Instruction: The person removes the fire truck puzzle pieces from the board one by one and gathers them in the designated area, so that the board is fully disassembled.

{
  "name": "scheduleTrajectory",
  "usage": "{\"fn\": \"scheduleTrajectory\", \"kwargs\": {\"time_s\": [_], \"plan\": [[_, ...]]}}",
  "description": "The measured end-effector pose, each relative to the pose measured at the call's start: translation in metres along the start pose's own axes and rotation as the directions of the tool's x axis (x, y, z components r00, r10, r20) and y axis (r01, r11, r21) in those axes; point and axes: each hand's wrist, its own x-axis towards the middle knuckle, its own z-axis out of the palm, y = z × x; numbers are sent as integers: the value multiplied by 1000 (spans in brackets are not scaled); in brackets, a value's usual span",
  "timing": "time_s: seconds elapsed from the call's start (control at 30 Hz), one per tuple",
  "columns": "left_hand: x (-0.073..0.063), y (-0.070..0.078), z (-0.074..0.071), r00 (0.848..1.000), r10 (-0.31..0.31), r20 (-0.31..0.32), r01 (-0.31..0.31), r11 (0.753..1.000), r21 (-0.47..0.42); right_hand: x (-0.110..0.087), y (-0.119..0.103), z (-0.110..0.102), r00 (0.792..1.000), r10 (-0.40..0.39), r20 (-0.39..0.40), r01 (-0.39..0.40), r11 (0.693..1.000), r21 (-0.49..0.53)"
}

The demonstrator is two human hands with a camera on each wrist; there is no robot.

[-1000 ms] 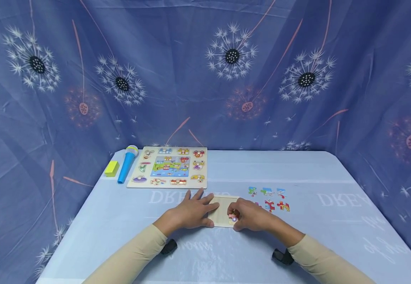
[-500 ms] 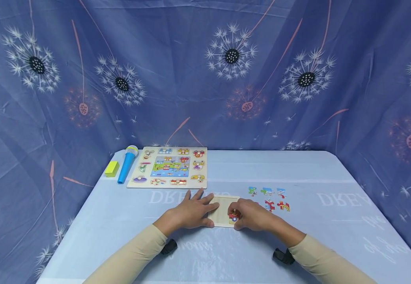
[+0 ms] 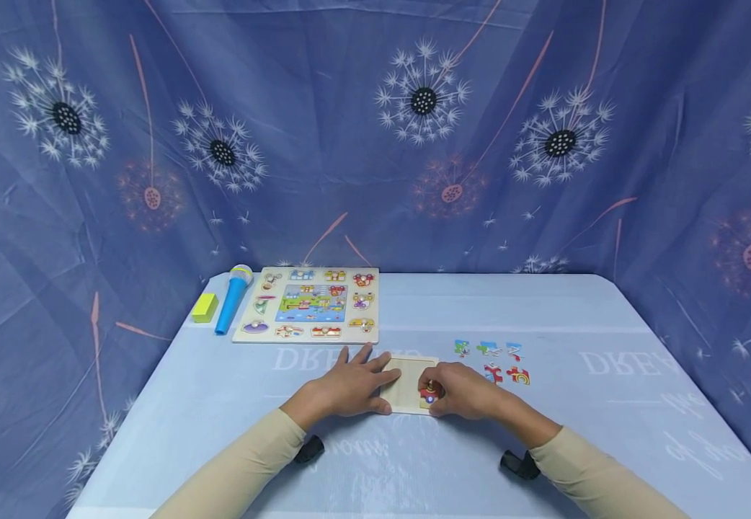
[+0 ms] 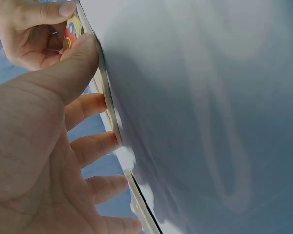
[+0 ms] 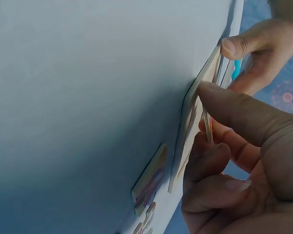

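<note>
A small wooden puzzle tray [image 3: 406,389] lies on the table in the middle of the head view. My left hand [image 3: 351,387], fingers spread and straight, rests along its left side. Over the tray's lower right part, my right hand [image 3: 461,391] pinches a red jigsaw piece [image 3: 430,395] with a printed wheel. In the right wrist view that piece [image 5: 208,127] stands edge-on between the fingers, while the thumb touches the tray rim [image 5: 188,100]. Fingers hide part of the piece, so I cannot tell whether it sits in the recess.
Several loose jigsaw pieces [image 3: 494,373] lie in two rows right of the tray, one partly hidden by my right hand. A knobbed wooden puzzle board [image 3: 310,331], a blue toy microphone [image 3: 230,306] and a yellow block [image 3: 205,308] stand at the back left. Behind hangs a blue curtain [image 3: 323,144].
My right hand has shifted slightly right with the jigsaw piece, which has turned so that more of its red print shows. My left hand keeps its place on the tray.
</note>
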Motion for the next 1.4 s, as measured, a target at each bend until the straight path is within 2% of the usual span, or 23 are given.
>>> {"fn": "scheduleTrajectory", "kwargs": {"time_s": [0.13,0.23,0.4,0.53,0.63,0.77,1.03,1.23,1.4], "plan": [[0,0,0,1000,3,-2,-3,1000,2,-4,2,-1,1000,-13,-25,13,1000,-18],[-1,1,0,1000,3,-2,-3,1000,4,-11,5,-5,997,-54,-47,53,999,-8],[-2,3,-2,1000,12,-4,-12,1000,-9,-39,21,-20,992,-105,-69,110,991,80],[-3,2,-3,1000,2,-6,-2,1000,-1,-69,43,-38,993,-69,-95,79,991,108],[-3,1,-3,1000,-3,-3,3,1000,10,-90,60,-48,991,-17,-131,26,998,65],[-3,1,-2,1000,1,0,-1,1000,1,-109,77,-53,991,62,-121,-61,998,14],[-4,2,-2,1000,-6,8,7,1000,-18,-115,95,-46,986,128,-110,-139,986,-94],[-4,3,-2,1000,-1,7,1,1000,-24,-117,94,-41,974,186,-132,-205,967,-153],[-2,3,-1,1000,-6,2,6,1000,-14,-116,90,-40,970,192,-149,-218,959,-182]]}}
